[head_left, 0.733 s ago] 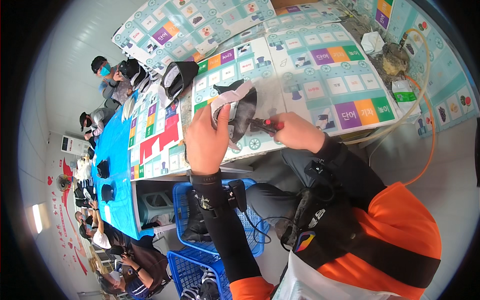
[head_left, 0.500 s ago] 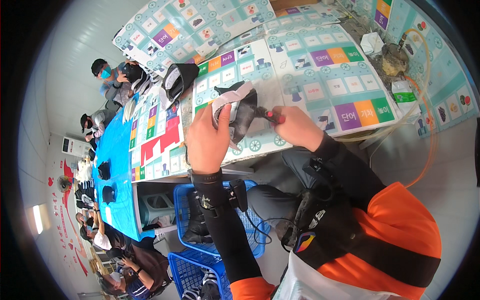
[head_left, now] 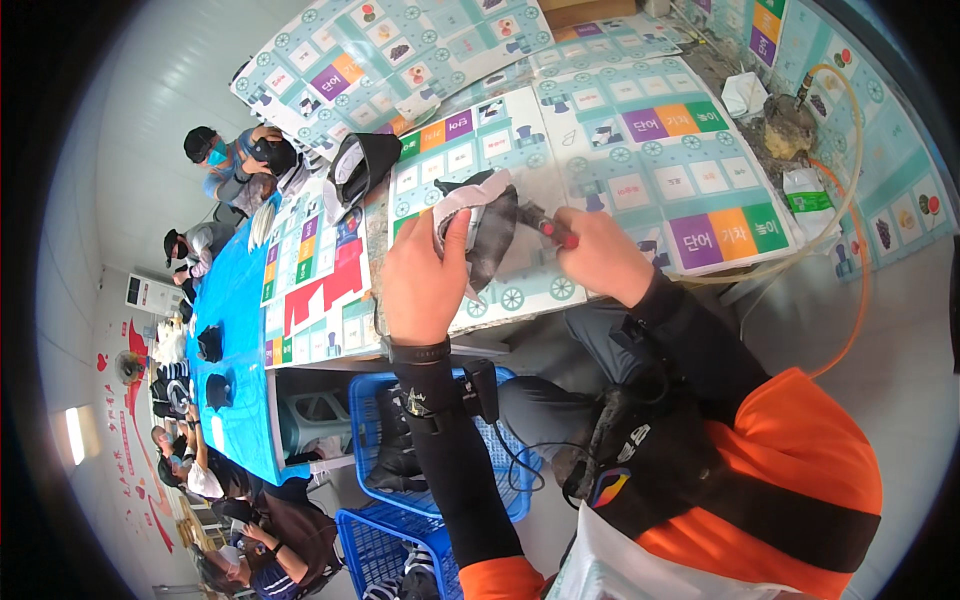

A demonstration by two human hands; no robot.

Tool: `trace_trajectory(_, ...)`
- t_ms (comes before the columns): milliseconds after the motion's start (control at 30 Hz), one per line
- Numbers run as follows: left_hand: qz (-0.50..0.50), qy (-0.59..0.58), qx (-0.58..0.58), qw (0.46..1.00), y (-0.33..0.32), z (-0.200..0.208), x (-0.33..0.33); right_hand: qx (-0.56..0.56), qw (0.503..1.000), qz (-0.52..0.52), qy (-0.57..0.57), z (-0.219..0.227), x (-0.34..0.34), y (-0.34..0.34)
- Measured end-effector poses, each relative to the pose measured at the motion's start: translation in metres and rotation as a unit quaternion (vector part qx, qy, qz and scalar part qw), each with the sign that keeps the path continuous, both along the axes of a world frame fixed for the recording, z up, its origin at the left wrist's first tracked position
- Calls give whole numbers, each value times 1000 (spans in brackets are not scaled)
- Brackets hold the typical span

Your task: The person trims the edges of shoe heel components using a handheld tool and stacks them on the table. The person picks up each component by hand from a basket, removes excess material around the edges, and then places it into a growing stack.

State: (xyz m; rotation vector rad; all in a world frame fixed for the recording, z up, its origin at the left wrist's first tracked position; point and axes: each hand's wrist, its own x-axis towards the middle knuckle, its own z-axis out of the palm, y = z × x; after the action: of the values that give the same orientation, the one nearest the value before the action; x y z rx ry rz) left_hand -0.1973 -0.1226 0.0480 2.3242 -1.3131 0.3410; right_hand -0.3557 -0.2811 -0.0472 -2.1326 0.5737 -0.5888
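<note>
Printed sheets [head_left: 665, 180] everywhere; mid-frame, your left hand [head_left: 423, 285] clamps the dark piece [head_left: 493, 243], your right hand [head_left: 605, 257] grips the tool [head_left: 541, 222]. Looks mid-job to me; can't tell if the other piece [head_left: 380, 162], upper left, is done.

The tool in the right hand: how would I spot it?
Find the teal-patterned worktop. At its near edge, the right hand grips a dark tool pointing toward the black-and-pale piece in the left hand. Unlike that piece, it has red parts.

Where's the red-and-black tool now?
Head view, just right of centre: the red-and-black tool is in the right hand, beside the pale-edged black piece the left hand holds.
</note>
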Motion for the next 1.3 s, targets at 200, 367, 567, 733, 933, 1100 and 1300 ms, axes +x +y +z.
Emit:
trace_trajectory(200, -7, 1, -16, 1000, 1, 1, -3, -4, 1000, -5, 10, 3, -3, 1)
trace_trajectory(367, -9, 10, -19, 1000, 1, -1, -6, -14, 1000, -24, 5, -9, -4, -1)
trace_trajectory(567, 5, 12, 4, 1000, -1, 0, -4, 12, 999, 30, 35, -14, -5, 4)
trace_trajectory(733, -28, 26, -31, 999, 1, -3, 5, 23, 993, 117, 26, -14, -4, 4)
trace_trajectory(933, 87, 39, -110, 989, 67, -7, 25, 88, 987, 125, -54, -11, -15, -6)
trace_trajectory(1100, 206, 129, -279, 929, 136, -54, 3, -163, 977, -134, 4, -65, -47, -118)
trace_trajectory(1300, 330, 190, -453, 806, 237, -111, 56, -380, 881, -279, 40, -81, -74, -155)
